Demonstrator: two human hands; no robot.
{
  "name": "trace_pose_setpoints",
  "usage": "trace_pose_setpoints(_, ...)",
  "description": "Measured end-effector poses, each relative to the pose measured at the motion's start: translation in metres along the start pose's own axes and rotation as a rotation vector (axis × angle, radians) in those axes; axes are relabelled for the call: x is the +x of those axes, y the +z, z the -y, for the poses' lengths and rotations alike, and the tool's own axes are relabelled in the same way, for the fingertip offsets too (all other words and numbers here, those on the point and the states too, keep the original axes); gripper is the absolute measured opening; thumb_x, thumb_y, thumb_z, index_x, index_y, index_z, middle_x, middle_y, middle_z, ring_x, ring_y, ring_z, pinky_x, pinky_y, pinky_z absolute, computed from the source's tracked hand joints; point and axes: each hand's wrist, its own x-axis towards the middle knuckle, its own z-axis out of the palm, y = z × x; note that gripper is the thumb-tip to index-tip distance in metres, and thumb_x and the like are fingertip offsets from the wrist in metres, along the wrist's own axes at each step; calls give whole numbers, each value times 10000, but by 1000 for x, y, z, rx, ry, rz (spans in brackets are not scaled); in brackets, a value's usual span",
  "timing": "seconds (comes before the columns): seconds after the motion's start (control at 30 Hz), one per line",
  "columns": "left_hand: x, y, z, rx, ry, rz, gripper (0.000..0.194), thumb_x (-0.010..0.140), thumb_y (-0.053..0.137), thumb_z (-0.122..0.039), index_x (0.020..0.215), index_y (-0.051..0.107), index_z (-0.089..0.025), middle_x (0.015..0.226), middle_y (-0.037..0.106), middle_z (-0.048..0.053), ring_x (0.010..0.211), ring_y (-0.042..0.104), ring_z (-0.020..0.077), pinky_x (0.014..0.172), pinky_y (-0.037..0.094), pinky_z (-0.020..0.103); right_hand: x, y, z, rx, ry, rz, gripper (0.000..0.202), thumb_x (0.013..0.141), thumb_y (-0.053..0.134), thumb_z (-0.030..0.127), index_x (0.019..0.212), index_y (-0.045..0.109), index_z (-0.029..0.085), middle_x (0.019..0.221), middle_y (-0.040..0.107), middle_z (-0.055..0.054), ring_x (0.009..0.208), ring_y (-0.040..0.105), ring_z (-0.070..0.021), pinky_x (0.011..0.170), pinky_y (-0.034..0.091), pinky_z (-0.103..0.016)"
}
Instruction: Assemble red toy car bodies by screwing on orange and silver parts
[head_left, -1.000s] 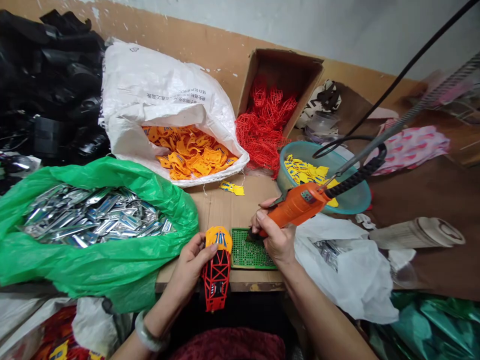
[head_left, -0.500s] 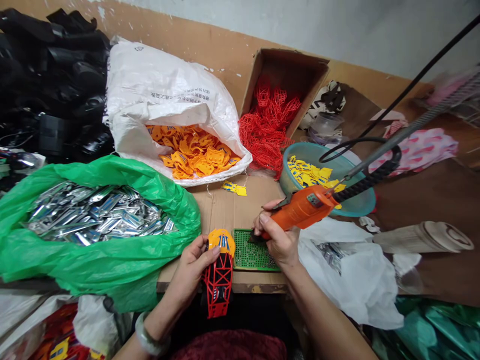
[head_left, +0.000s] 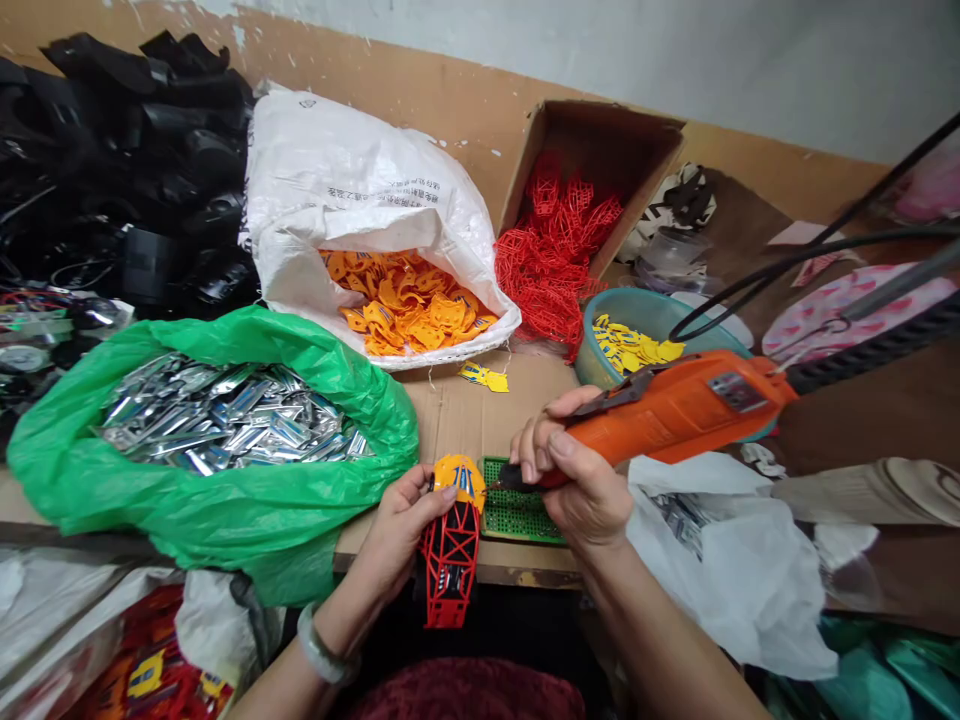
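My left hand (head_left: 409, 515) grips a toy car body (head_left: 451, 570) with a red lattice frame and an orange-yellow front piece, thumb pressed on top. In my right hand (head_left: 574, 470) is an orange electric screwdriver (head_left: 667, 410), tilted almost level, its cable rising to the right. The screwdriver's tip points left at the right edge of the orange-yellow front; I cannot tell whether it touches. Under the tip lies a green perforated tray (head_left: 521, 522) holding small dark bits, too small to make out.
A green bag (head_left: 360, 510) of silvery pieces stands left, a white sack (head_left: 337, 140) of orange parts behind it. A carton (head_left: 637, 135) of red lattice frames and a teal basin (head_left: 637, 305) of yellow pieces stand at the back right. A white plastic bag (head_left: 765, 590) lies right.
The screwdriver has swung from pointing down at the green tray to nearly level, its tip now beside the car's front piece. The view has shifted slightly left.
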Motion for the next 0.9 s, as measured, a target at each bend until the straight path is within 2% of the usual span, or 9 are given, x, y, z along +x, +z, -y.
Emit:
trace_pose_setpoints(0.43, -1, 4, -2, -41, 3, -40, 412, 653, 895, -348, 928, 665, -145, 792, 745, 30, 619, 643, 120, 597, 507, 221, -5, -1, -12, -55, -18, 27, 195, 813, 702, 256, 958, 575, 224, 535, 533, 96, 410, 518, -113, 505, 495, -289)
trace_pose_setpoints(0.6, -2, 6, -2, -24, 46, -67, 399, 643, 894, -338, 914, 675, -144, 781, 742, 30, 609, 632, 119, 592, 509, 224, -8, -1, -11, -80, -22, 92, 171, 837, 697, 249, 941, 562, 239, 551, 539, 95, 425, 521, -107, 486, 468, -259)
trace_pose_setpoints(0.9, 0, 3, 1, 17, 59, -91, 335, 668, 861, -325, 884, 684, -141, 713, 704, 10, 558, 605, 111, 533, 481, 206, -10, -5, -17, -131, 5, 183, 170, 873, 686, 283, 919, 524, 254, 608, 506, 89, 437, 503, -105, 504, 472, -282)
